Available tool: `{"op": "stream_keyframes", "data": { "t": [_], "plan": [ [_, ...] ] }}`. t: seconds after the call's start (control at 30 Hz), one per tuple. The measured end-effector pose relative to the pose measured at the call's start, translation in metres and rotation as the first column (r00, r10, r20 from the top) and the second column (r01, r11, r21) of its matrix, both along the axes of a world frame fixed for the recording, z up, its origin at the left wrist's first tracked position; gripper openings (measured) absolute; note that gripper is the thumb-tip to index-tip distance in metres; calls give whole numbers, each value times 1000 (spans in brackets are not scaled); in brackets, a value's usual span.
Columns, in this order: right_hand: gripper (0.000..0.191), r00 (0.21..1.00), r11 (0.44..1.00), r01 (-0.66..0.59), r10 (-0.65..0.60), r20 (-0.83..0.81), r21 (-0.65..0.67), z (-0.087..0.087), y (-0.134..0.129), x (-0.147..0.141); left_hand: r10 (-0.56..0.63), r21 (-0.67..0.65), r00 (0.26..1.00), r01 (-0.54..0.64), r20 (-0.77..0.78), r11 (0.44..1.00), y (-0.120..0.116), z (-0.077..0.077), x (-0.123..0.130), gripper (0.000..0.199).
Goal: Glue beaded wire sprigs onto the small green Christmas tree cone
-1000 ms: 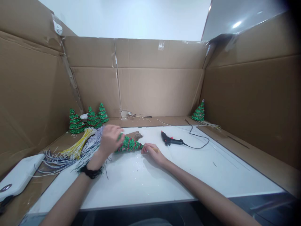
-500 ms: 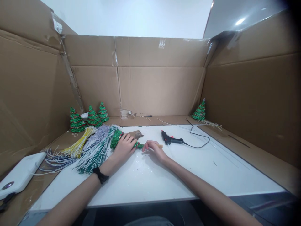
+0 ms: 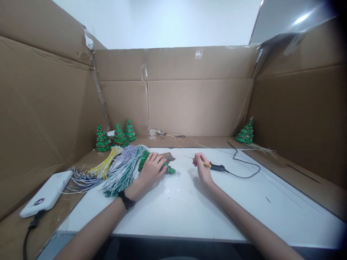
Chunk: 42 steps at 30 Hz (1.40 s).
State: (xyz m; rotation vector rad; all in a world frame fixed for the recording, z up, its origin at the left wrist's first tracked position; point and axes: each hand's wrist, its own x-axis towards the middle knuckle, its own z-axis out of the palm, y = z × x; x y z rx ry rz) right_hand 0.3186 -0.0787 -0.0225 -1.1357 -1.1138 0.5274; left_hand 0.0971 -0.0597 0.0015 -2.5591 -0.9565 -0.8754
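My left hand is closed over a small green Christmas tree ornament lying on its side, its tip pointing right. Red trim shows on the tree, and my palm hides its middle. In my right hand is a thin pointed tool with a yellowish wooden handle, its fine tip aimed left. Behind that hand lies a black glue gun, partly covered, so I cannot tell whether they touch. A brown piece that looks like wood rests just beyond the ornament. Glitter specks dot the white board.
Bundles of green-white and yellow stems lie left. Three finished-looking trees stand behind them, another at back right. A white power bank sits far left. The gun's cord loops right. Cardboard walls enclose the board.
My right hand has moved away from the ornament's tip to the right, in front of the glue gun, still holding the tool. My left hand stays on the tree. The view has shifted left.
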Motion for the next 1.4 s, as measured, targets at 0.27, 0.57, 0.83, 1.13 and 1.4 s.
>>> {"op": "stream_keyframes", "data": {
  "t": [0.27, 0.57, 0.83, 1.13, 1.4],
  "plan": [
    [30, 743, 993, 39, 46, 668, -113, -3, -3, 1, 343, 41, 908, -362, 239, 931, 38, 20, -62, 31],
    [33, 549, 956, 14, 237, 802, -292, -15, -3, -3, 410, -12, 904, -412, 121, 911, 56, 0, -73, 31],
    [39, 405, 913, 356, 44, 913, -202, 18, 34, 49, 451, -46, 890, -448, 64, 893, 53, 4, -71, 33],
    [38, 450, 509, 728, 152, 880, -460, 9, 92, 163, 382, -70, 860, -381, 338, 922, 49, 14, -71, 32],
    [44, 447, 488, 758, 97, 889, -434, -16, 103, 178, 244, 27, 901, -271, 358, 962, 47, 15, -68, 28]
  ]
}}
